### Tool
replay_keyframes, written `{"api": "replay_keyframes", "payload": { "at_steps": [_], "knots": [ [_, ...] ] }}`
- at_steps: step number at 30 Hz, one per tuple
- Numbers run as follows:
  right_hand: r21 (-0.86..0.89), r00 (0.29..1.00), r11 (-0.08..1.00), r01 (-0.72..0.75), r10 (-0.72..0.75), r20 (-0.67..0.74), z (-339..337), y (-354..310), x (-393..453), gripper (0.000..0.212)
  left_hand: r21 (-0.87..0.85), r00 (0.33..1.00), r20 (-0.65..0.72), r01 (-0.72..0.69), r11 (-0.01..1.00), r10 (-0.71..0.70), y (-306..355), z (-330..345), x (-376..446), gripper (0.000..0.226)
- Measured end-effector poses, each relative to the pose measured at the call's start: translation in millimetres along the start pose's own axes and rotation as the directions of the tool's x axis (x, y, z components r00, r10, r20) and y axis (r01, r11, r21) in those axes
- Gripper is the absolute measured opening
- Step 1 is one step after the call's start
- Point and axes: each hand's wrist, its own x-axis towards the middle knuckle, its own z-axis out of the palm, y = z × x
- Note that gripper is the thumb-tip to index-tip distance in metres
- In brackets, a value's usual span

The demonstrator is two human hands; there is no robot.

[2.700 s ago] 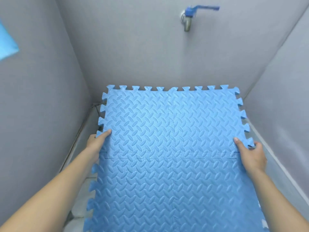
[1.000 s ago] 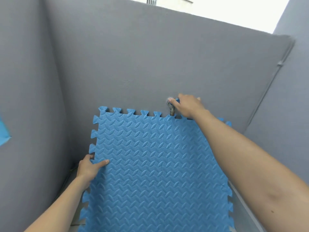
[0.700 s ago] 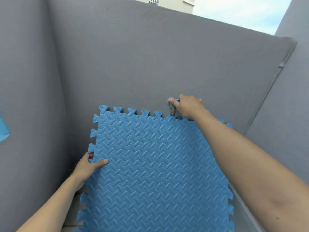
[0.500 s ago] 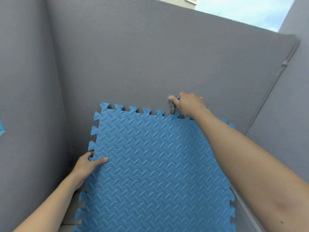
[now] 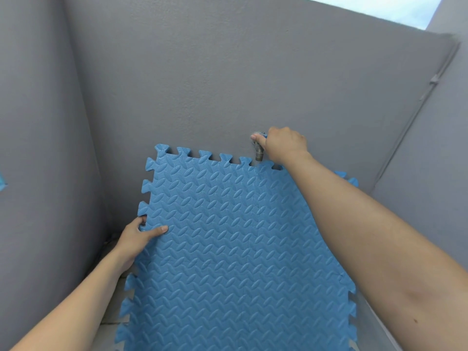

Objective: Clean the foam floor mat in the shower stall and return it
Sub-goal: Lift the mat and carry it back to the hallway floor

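A blue foam floor mat (image 5: 235, 239) of interlocking tiles with jagged edges leans tilted against the grey back wall. My left hand (image 5: 138, 236) grips its left edge, thumb on the front face and fingers behind. My right hand (image 5: 285, 144) is raised to the wall tap (image 5: 258, 150) just above the mat's top edge and is curled round its blue handle, which is mostly hidden under the fingers. No water is visible at the metal spout.
Grey walls (image 5: 202, 72) close in on the left, back and right. A thin pipe (image 5: 415, 110) runs down the right corner. A strip of tiled floor (image 5: 114, 315) shows left of the mat. A blue object (image 5: 2, 182) sticks out at the left edge.
Since 2.7 s ago my right hand left the mat's right edge and rose to the tap. Over the last second both hands have stayed put; the view tilted slightly.
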Motion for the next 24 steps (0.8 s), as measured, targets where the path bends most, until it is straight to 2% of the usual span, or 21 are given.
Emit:
{"api": "replay_keyframes", "payload": {
  "at_steps": [11,19,24],
  "knots": [
    [-0.037,0.999,0.999,0.006,-0.008,-0.048,5.5,0.2,2.6,0.066,0.006,0.998,0.063,-0.011,1.0,0.011,2.8,50.5,4.9,0.046],
    [-0.054,0.995,0.999,0.006,-0.011,-0.102,8.1,-0.2,2.0,0.062,-0.001,0.998,0.062,0.02,1.0,-0.02,-2.0,63.4,3.0,0.045],
    [-0.049,0.995,0.999,-0.007,0.003,-0.095,8.3,1.3,2.0,0.061,0.041,0.999,0.005,0.037,0.998,-0.038,-4.0,24.4,4.5,0.076]
  ]
}}
